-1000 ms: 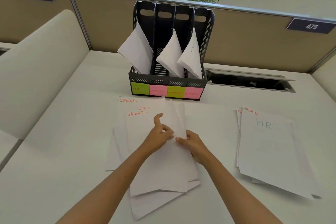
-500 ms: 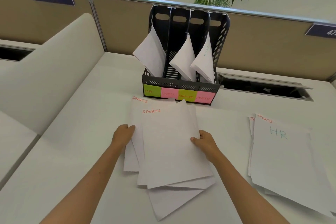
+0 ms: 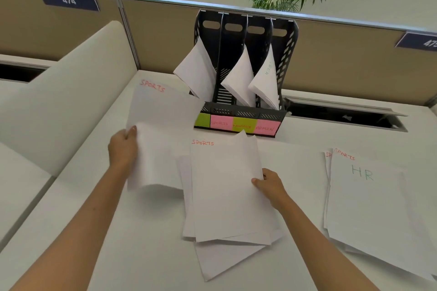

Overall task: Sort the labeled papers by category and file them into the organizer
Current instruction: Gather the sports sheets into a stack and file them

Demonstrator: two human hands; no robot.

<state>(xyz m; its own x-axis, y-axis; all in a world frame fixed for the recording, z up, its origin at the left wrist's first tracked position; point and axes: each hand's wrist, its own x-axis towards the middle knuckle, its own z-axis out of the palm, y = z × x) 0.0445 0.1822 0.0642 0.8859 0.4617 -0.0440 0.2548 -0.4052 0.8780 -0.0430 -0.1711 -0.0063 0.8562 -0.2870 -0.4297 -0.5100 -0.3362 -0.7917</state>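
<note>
**Left hand lifts a SPORTS sheet beside the organizer**

The left hand holds a white sheet marked SPORTS by its left edge, the thumb on top and the grip clamped on the paper. The sheet is raised off the white worktop; its near edge curls and hangs free, and its far right corner hides part of the black organizer's front left end.

The right hand rests on the right edge of the middle stack of papers, thumb pressing on the top page and fingers curled under the edge, so that grip is closed on the stack. The top page there also reads SPORTS in red at its upper left. Loose pages fan out below it, one corner pointing toward the person.

The organizer stands at the far side of the worktop against the partition. It has four upright slots; three hold tilted white sheets, and the second from the left has none. Sticky notes run along its front: green, pink reading SPORTS, green, pink.

A second stack of papers lies well apart to the right, its top page marked HR in green, with SPORTS in red at the corner.
</note>
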